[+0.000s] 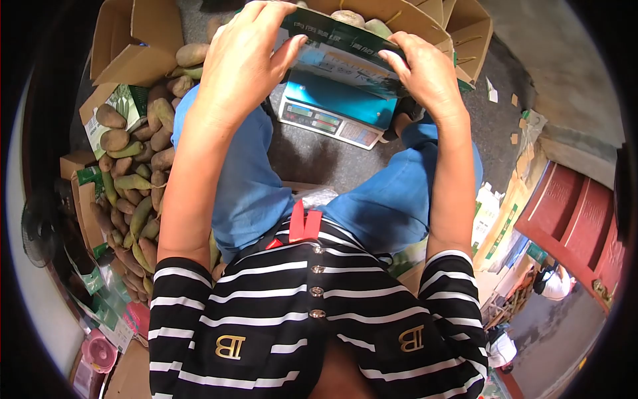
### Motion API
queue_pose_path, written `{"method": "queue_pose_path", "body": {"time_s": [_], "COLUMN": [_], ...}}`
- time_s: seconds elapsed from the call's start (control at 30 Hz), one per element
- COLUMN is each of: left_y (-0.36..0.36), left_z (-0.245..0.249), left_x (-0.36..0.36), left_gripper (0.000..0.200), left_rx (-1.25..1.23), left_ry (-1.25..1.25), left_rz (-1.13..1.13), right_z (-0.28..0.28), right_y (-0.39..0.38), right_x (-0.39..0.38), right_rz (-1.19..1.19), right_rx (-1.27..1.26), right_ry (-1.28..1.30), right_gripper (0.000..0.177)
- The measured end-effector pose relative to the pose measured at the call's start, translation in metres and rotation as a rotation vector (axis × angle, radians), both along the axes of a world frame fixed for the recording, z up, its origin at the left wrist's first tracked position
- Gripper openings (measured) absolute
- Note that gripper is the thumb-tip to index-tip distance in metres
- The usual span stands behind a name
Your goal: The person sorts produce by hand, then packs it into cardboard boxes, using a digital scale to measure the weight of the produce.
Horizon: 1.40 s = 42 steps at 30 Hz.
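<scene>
In the upper middle of the head view, a printed cardboard box [332,60] with a dark green rim is tilted toward me over a digital scale [329,124]. My left hand [251,56] grips its left upper edge, thumb on the printed face and fingers over the rim. At the right end, my right hand [425,70] holds the same edge, its thumb also on the outside. Pale roots [349,18] show inside the box beyond the rim. The scale lies on the dark floor between my feet, its display and keypad facing me.
A large heap of soil-covered, green and brown radish-like roots [143,166] lies to my left. An open carton [143,40] stands beyond it. At the right are a white jug [488,213] and a red door [575,209]. A pink basin [100,350] sits lower left.
</scene>
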<state>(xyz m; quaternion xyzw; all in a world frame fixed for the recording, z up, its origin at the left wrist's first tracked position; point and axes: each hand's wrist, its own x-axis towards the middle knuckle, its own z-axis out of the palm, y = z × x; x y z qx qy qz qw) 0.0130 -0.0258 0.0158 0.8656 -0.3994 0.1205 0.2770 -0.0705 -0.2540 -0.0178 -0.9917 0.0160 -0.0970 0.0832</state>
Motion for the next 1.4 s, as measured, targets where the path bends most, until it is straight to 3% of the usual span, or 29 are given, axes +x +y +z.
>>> {"method": "queue_pose_path", "body": {"time_s": [0.57, 0.67, 0.9, 1.03, 1.27, 1.4], "left_y": [0.003, 0.005, 0.007, 0.010, 0.012, 0.011], "left_z": [-0.010, -0.010, -0.010, -0.015, -0.013, -0.014], "left_x": [0.006, 0.010, 0.011, 0.014, 0.008, 0.009], "left_gripper": [0.037, 0.039, 0.041, 0.038, 0.037, 0.037], "left_rx": [0.026, -0.146, -0.116, -0.108, -0.005, -0.025], "left_ry": [-0.080, -0.153, -0.125, -0.132, -0.078, -0.116], "left_rz": [0.064, -0.071, -0.060, -0.078, -0.053, -0.056], "right_z": [0.006, 0.005, 0.019, 0.027, 0.029, 0.028], "right_y": [0.000, -0.002, -0.016, -0.020, -0.001, -0.002], "right_x": [-0.002, -0.002, -0.005, -0.010, -0.010, -0.007], "right_rz": [-0.014, -0.018, -0.101, -0.177, -0.092, -0.063], "right_rx": [0.038, 0.036, 0.178, 0.256, 0.144, 0.209], "right_ry": [-0.039, -0.033, -0.133, -0.192, -0.126, -0.239], "right_gripper": [0.037, 0.037, 0.037, 0.031, 0.030, 0.024]}}
